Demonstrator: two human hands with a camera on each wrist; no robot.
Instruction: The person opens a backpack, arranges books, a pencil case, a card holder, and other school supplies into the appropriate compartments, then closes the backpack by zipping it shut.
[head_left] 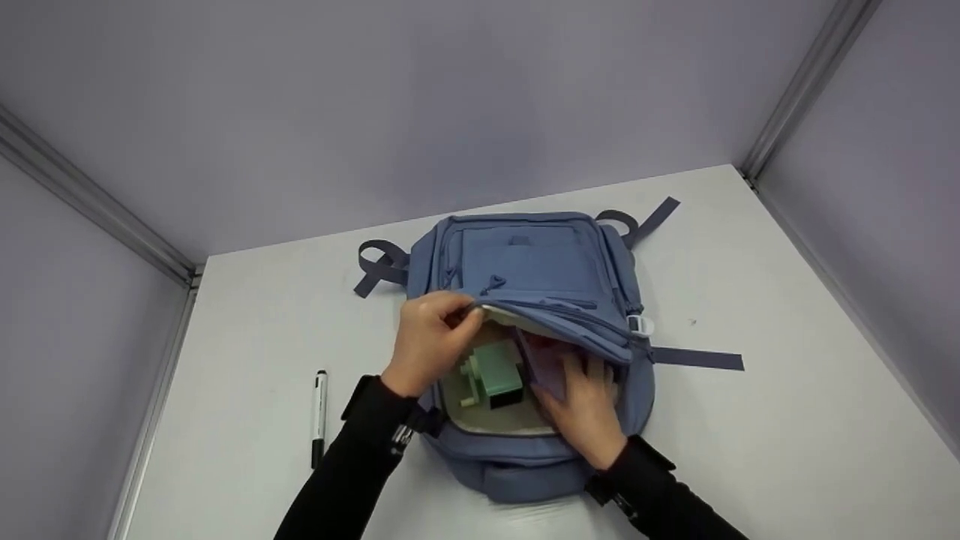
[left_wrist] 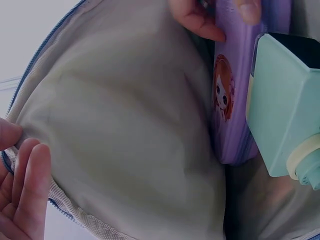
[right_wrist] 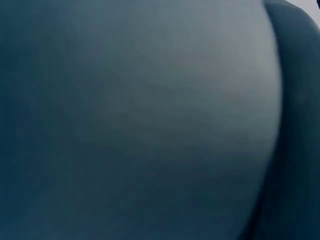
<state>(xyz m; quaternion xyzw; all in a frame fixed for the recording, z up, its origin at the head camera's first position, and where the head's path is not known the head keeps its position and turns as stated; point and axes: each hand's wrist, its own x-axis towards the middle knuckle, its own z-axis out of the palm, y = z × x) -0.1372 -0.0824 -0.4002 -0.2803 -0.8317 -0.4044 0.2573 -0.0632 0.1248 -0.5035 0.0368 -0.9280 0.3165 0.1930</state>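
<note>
A blue backpack lies on the white table with its main compartment unzipped. My left hand pinches the zipped edge of the front flap and holds it up; in the left wrist view its fingers are at the flap's rim. Inside the bag my right hand grips a purple pencil case with a cartoon girl on it. Beside that case sits a mint-green crank pencil sharpener. The right wrist view shows only dark, blurred bluish fabric, with the hand's fingers out of sight.
A marker with a black cap lies on the table left of the bag. Dark straps spread out from the bag's sides. Grey walls stand behind and on both sides.
</note>
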